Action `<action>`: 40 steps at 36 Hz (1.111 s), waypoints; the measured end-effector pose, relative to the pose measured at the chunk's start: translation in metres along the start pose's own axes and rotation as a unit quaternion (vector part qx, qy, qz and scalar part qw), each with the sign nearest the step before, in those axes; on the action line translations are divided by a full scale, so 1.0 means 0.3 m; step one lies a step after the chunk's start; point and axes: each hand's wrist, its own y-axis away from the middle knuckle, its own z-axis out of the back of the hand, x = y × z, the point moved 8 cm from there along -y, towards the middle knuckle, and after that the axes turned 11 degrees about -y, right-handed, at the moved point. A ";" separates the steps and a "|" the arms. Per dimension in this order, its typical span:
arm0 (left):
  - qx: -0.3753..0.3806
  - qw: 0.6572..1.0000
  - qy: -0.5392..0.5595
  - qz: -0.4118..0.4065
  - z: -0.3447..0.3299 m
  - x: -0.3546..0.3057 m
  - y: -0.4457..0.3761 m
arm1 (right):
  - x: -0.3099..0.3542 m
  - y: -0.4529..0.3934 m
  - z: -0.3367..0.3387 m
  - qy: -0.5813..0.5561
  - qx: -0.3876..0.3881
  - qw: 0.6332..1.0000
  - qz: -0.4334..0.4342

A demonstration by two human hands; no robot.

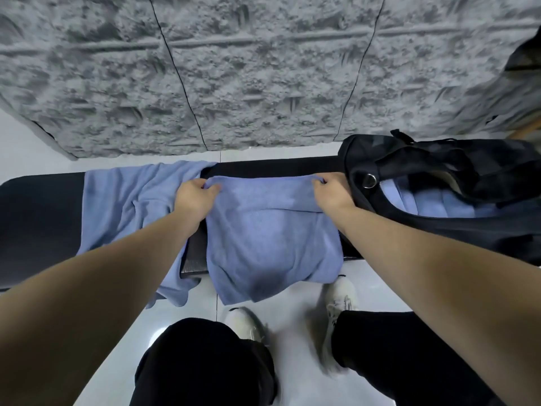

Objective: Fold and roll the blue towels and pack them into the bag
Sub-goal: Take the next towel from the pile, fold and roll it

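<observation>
- Left hand (194, 197) pinches the far left corner of the towel (272, 238) at frame centre.
- Right hand (332, 196) pinches its far right corner.
- Towel drapes over the bench (41, 224).
- Bag (439, 183), right of centre, holds rolled towels (433, 205).

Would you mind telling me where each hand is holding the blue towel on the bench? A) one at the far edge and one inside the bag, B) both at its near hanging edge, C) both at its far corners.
C: the left hand and right hand each pinch a far corner of the blue towel.
</observation>
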 end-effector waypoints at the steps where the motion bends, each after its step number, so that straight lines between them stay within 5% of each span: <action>1: 0.003 1.000 -0.005 0.000 -0.001 -0.006 -0.010 | -0.006 -0.011 -0.005 0.011 0.003 1.000 -0.007; 10: 0.047 0.999 -0.019 -0.004 -0.019 -0.055 -0.066 | -0.039 -0.046 -0.035 0.104 0.039 0.992 -0.054; 22: 0.047 0.994 0.096 -0.012 0.028 -0.022 -0.013 | -0.024 0.009 0.024 -0.012 0.012 0.999 -0.031; 29: 0.062 0.988 0.137 -0.016 0.102 -0.002 0.084 | -0.048 0.082 0.044 -0.105 0.033 0.989 -0.098; 40: -0.020 0.994 -0.053 -0.097 0.198 -0.024 0.204 | 0.008 0.196 0.075 -0.141 0.035 0.988 -0.044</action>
